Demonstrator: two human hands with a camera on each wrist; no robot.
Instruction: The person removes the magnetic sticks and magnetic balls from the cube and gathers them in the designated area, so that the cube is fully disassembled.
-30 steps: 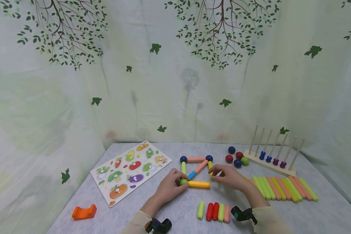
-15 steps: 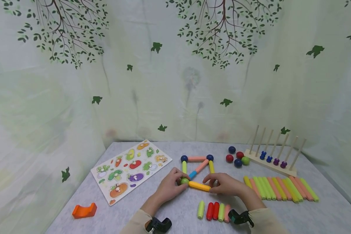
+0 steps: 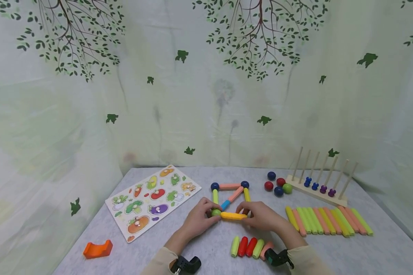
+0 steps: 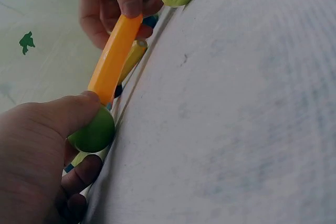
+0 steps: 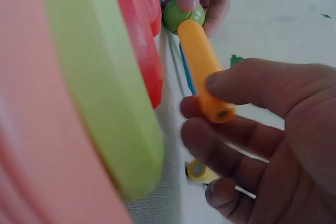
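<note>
My left hand grips a green ball at the near left corner of a frame of rods and balls. Between thumb and fingers, my right hand pinches the free end of an orange-yellow rod. The rod's other end meets the green ball. From that ball a light green rod runs back to a dark blue ball, and a blue-and-pink diagonal runs to a second dark blue ball. A pink rod joins the blue balls. A yellow rod comes forward from the right one.
Several short rods lie by the right wrist. A row of longer rods lies right, with loose balls and a peg stand behind. A vegetable picture board and an orange curved block are at left.
My right hand has moved left and down from the yellow rod to the orange-yellow rod's free end and now pinches it. The nearby short rods have shifted and tilted. The left hand stays put.
</note>
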